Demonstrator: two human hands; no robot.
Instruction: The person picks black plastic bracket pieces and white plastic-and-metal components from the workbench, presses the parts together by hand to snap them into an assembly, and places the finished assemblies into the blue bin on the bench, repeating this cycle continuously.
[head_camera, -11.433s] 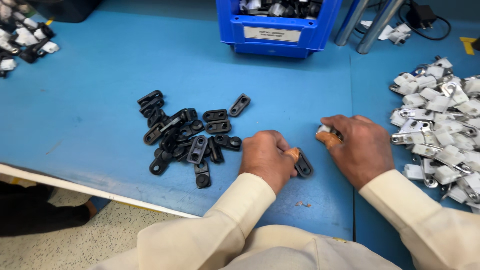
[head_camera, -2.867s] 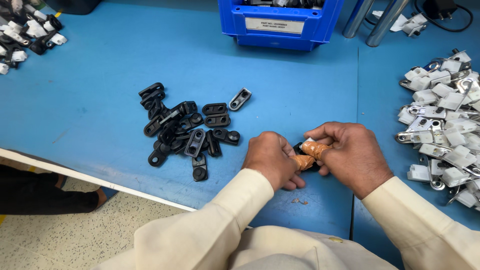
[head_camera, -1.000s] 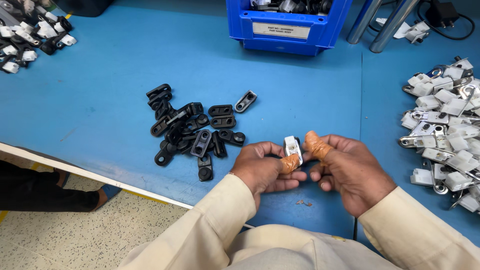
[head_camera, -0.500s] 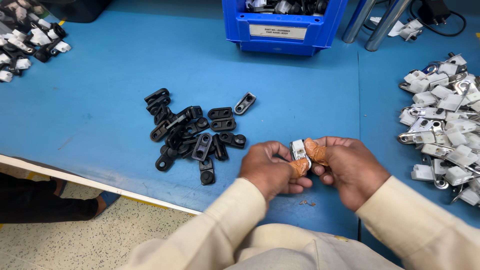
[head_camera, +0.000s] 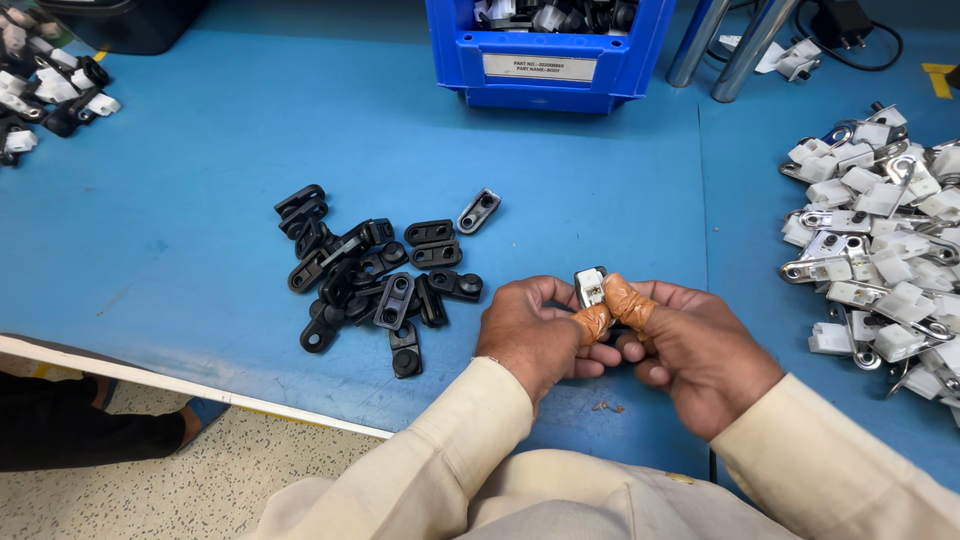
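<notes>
Head view: left hand (head_camera: 535, 335) and right hand (head_camera: 690, 350) together pinch small black-and-white clip (head_camera: 590, 287) between taped thumbs, raised off blue tabletop (head_camera: 200, 220). Half second ago clip sat same way; grip unchanged, pressing goes on. Black pieces pile (head_camera: 375, 275) left of hands; white clips heap (head_camera: 880, 240) right; blue bin (head_camera: 545, 50) beyond.
</notes>
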